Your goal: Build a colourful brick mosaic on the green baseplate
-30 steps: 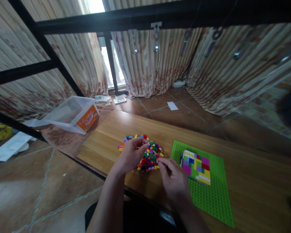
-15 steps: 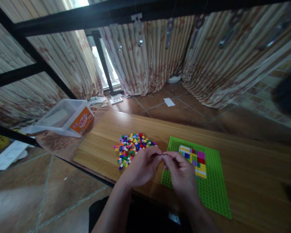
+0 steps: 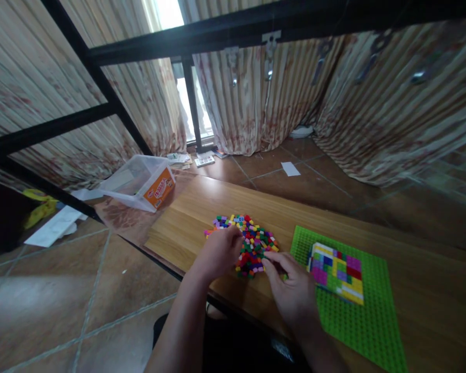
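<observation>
My left hand point(image 3: 223, 251) is over the pile of small coloured toy bricks point(image 3: 252, 254), its fingers curled down at the pile's left part. What its fingertips hold, if anything, is hidden. At the pile's right edge is my right hand point(image 3: 291, 280), thumb and forefinger pinched on what looks like a tiny green brick point(image 3: 264, 255). To the right, a green studded baseplate point(image 3: 376, 311) lies on the wooden table. A flat multicoloured block of bricks point(image 3: 337, 272) sits on the baseplate's upper left part, beside my right hand and apart from it.
A clear plastic box point(image 3: 135, 181) with an orange label stands at the table's far left end. Black metal bars point(image 3: 217, 39) cross above the far side. Papers point(image 3: 290, 169) lie on the tiled floor beyond, before striped curtains point(image 3: 252, 103).
My hands, fingertips together before, have come apart. My left hand has moved onto the brick pile; the right stays pinched near it. The view has turned left, uncovering more of the brick block.
</observation>
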The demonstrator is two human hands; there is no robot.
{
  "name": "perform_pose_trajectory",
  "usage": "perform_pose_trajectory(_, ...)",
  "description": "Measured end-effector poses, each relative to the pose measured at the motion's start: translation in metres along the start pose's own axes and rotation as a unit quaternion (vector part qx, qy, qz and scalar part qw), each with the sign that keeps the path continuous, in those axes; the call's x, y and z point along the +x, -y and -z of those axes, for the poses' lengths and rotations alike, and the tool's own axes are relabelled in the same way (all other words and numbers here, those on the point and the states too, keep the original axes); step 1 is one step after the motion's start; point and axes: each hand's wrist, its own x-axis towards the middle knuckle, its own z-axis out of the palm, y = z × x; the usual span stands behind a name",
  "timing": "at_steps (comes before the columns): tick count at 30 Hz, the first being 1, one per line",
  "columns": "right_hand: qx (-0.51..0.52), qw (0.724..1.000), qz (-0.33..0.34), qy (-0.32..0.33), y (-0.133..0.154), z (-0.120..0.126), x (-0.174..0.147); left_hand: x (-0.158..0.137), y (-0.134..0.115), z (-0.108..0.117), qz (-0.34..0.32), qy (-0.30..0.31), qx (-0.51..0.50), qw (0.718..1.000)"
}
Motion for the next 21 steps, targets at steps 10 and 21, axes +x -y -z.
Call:
perform_pose_trajectory(10,-0.117,0.992,0.04,-0.005,-0.008,-0.016,0.012,0.005,0.023,0.008,0.115,-0.069,0.114,0.984)
perform_pose_trajectory(21,-0.112,0.992,0.058,-0.015,-0.002,-0.013,0.008,0.002,0.044,0.017,0.208,-0.067,0.166,0.962)
